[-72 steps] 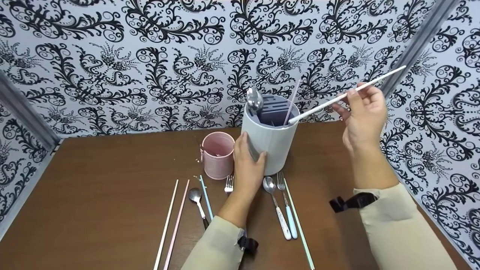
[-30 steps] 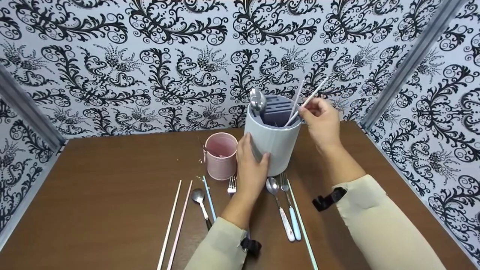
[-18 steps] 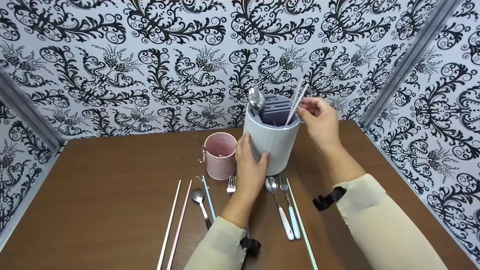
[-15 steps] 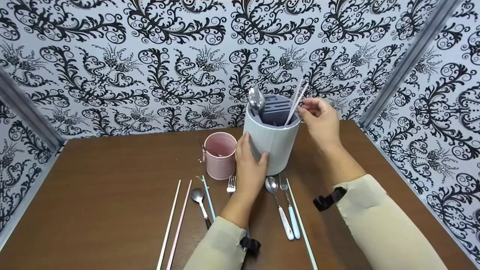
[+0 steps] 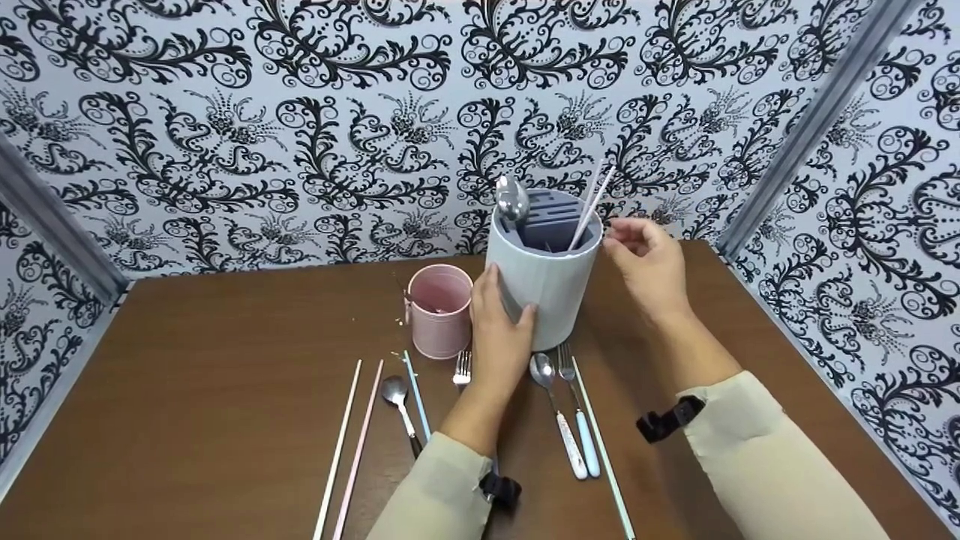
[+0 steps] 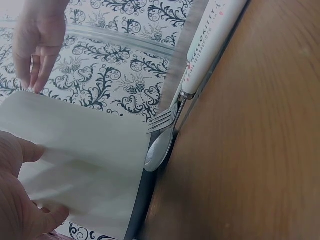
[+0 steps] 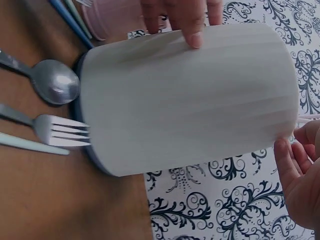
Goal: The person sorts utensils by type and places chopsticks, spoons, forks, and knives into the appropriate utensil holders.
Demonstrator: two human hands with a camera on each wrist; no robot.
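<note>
A pale grey-white utensil holder stands upright at the back of the table. My left hand grips its left side, thumb in front, and appears again in the left wrist view. Two pale chopsticks lean in the holder's open compartment, their lower ends hidden. Two spoons stick up at its left rim. My right hand is just right of the rim with loosely bent fingers and nothing between them. Whether its fingertips touch the rim, I cannot tell.
A pink cup stands left of the holder. On the table lie several chopsticks, a black-handled spoon, a fork partly under my left arm, a white-handled spoon and a blue-handled fork. Patterned walls enclose the back and sides.
My right hand brought a pale chopstick in from the right and lowered it into the holder beside the other. It then let go and moved slightly down. My left hand kept its grip.
</note>
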